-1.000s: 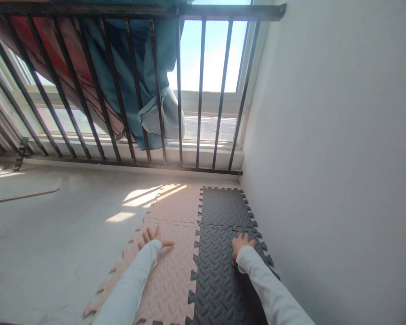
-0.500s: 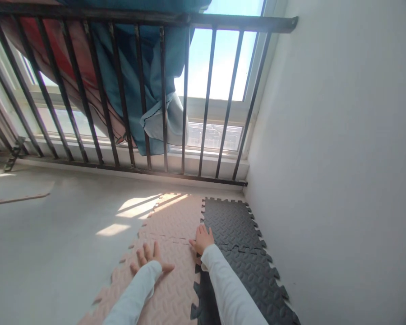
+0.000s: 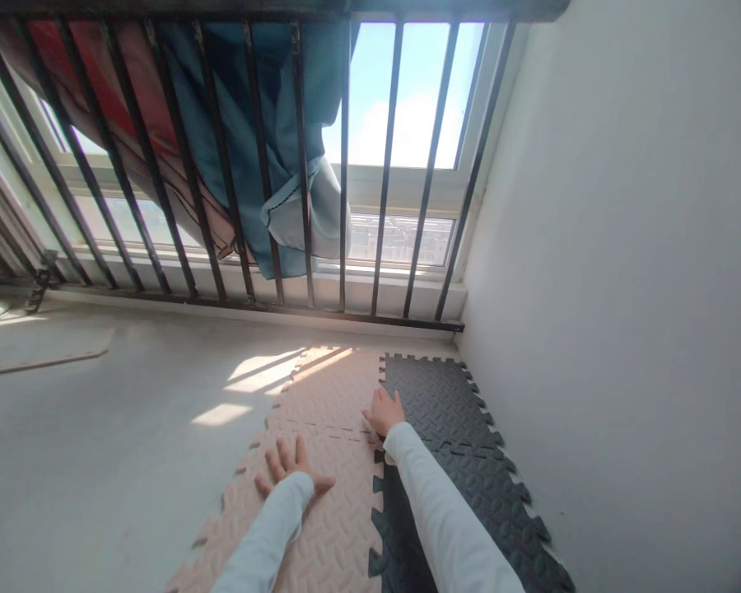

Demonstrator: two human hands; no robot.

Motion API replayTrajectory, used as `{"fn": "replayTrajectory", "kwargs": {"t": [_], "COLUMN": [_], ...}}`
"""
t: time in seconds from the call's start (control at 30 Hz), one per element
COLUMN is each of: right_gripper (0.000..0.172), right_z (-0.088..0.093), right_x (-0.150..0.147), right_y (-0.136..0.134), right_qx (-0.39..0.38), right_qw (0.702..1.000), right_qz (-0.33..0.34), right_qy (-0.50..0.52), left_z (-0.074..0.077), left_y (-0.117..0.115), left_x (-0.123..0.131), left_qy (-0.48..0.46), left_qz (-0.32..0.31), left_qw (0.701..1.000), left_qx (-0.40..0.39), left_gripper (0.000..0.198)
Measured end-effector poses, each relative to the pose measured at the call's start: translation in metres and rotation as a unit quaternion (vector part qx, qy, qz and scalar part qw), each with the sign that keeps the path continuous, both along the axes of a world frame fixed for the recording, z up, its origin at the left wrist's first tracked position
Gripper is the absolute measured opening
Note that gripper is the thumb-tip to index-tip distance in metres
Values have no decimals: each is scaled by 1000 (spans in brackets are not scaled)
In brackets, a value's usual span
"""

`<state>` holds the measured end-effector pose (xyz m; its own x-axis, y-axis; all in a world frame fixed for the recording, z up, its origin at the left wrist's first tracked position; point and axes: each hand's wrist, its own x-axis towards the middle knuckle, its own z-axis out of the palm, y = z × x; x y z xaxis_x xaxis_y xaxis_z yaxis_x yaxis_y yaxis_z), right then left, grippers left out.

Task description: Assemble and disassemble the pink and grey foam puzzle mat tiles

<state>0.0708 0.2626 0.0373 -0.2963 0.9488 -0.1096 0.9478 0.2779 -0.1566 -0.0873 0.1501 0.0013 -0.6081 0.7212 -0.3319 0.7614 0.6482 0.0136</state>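
Note:
My left hand (image 3: pixel 292 467) lies with fingers spread on the nearer pink foam mat tile (image 3: pixel 339 527). At the seam between pink and black, my right hand (image 3: pixel 384 412) presses down, its thumb out to the left and its fingers reaching forward. Under and beside it are the farther pink tile (image 3: pixel 327 391) and the farther black foam tile (image 3: pixel 435 395). A nearer black tile (image 3: pixel 482 494) runs beneath my right forearm. Interlocking teeth show along the nearer pink and black edges, where part of the seam stands unjoined.
A dark metal railing (image 3: pixel 253 309) crosses in front of the window, with blue and red fabric (image 3: pixel 222 148) behind its bars. On the right rises a white wall (image 3: pixel 623 288). A thin strip (image 3: pixel 43 363) lies on the grey floor (image 3: pixel 111 461) at left.
The view has shifted slightly, so the whole scene sits a little farther right. My right hand has moved slightly forward along the seam; my left hand stays spread on the pink tile.

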Motion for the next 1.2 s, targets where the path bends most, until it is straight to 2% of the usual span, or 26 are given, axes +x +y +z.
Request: {"fn": "replayTrajectory", "kwargs": {"t": [0.1,0.2,0.37,0.5,0.6,0.73,0.83,0.93,1.1,1.2], "right_gripper": [66,67,62,75,79,80,73,70,78,74], "right_z": [-14,-21,-17,-25,-32,-24,-8,2,-3,-11], "right_x": [0,-1,-5,-10,-14,-15,-11,-6,-2,1], "right_y": [8,13,23,33,38,47,58,69,83,89], "right_qx": [-9,22,37,14,17,50,3,-34,-63,-47], "right_qw": [1000,999,999,999,998,998,999,998,994,995], "right_qz": [-10,-9,-9,-35,-50,-40,-29,-49,-91,-85], "right_qy": [18,27,25,27,21,9,14,25,7,-5], "left_z": [-12,-18,-17,-17,-17,-11,-8,-7,-8,-6], "left_y": [3,2,-2,-1,0,-1,-2,-2,-3,-3], "left_x": [-2,-4,-4,-2,-2,-2,-2,-1,-1,-2], "left_qy": [10,16,7,11,8,-12,-21,-20,-24,-30], "left_qz": [8,11,-8,8,6,3,1,4,2,3], "left_qw": [1000,1000,999,1000,1000,1000,1000,1000,1000,1000], "left_qx": [12,14,48,23,15,-2,-5,3,-3,2], "left_gripper": [104,103,99,99,102,104,104,103,106,107]}}
